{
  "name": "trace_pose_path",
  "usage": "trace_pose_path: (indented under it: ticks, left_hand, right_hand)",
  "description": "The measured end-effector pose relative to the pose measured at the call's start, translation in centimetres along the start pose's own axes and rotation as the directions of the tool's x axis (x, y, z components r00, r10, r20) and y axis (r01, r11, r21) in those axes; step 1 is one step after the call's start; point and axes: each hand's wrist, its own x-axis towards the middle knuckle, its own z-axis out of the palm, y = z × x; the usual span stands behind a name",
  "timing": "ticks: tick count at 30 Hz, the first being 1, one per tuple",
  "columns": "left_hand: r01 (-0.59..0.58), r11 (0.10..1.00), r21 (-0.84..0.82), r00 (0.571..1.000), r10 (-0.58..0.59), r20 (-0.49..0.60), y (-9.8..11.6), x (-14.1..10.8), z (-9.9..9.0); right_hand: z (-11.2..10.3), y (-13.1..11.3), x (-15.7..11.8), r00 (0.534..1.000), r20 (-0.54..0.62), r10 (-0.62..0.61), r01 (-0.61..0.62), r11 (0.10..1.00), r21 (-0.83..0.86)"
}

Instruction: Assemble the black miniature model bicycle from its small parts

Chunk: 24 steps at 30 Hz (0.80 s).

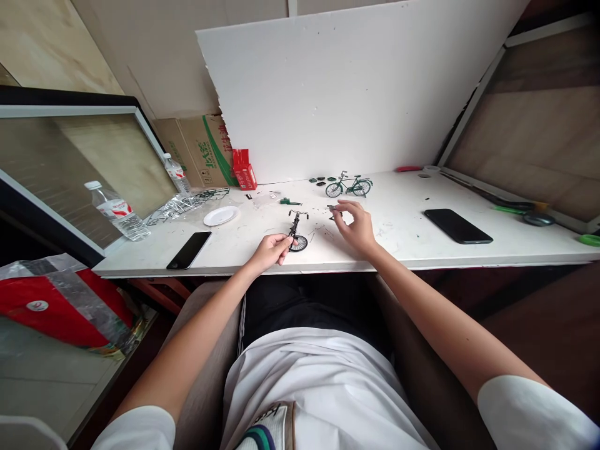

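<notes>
A small black model bicycle (299,242) stands near the table's front edge, its handlebars pointing away from me. My left hand (273,251) pinches its frame beside the spoked wheel. To the right, my right hand (352,225) is raised over the table, thumb and forefinger closed around a tiny dark part (331,207). Thin loose pieces (321,232) lie between my hands. Behind them a finished-looking green model bicycle (350,186) stands upright. A small green part (290,202) lies left of it.
On the white table (398,247) are a dark phone (189,250) at left, another phone (458,226) at right, a white plate (220,216), two water bottles (117,211) and a red box (244,170). A white board (328,94) stands at the back.
</notes>
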Motion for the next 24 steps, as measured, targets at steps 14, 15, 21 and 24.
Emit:
trace_pose_path:
  ticks: [14, 15, 21, 24]
  left_hand:
    - [-0.094, 0.985, 0.146, 0.980, 0.117, -0.158, -0.2, -0.7, 1.8]
    - [-0.096, 0.982, 0.163, 0.979, 0.123, -0.161, -0.2, -0.8, 2.0]
    - [-0.099, 0.974, 0.204, 0.980, 0.131, -0.151, 0.1, -1.0, 2.4]
    - [-0.138, 0.964, 0.229, 0.972, 0.176, -0.155, 0.1, -1.0, 2.5]
  right_hand:
    - [2.3, -4.3, -3.3, 0.872, 0.226, -0.433, 0.442, 0.897, 0.014]
    - [2.3, -4.1, -3.4, 0.865, 0.236, -0.443, 0.453, 0.891, 0.012]
    - [2.3, -3.8, -3.5, 0.822, 0.238, -0.518, 0.519, 0.853, 0.063]
    - [2.2, -4.0, -3.3, 0.832, 0.242, -0.500, 0.509, 0.860, 0.028]
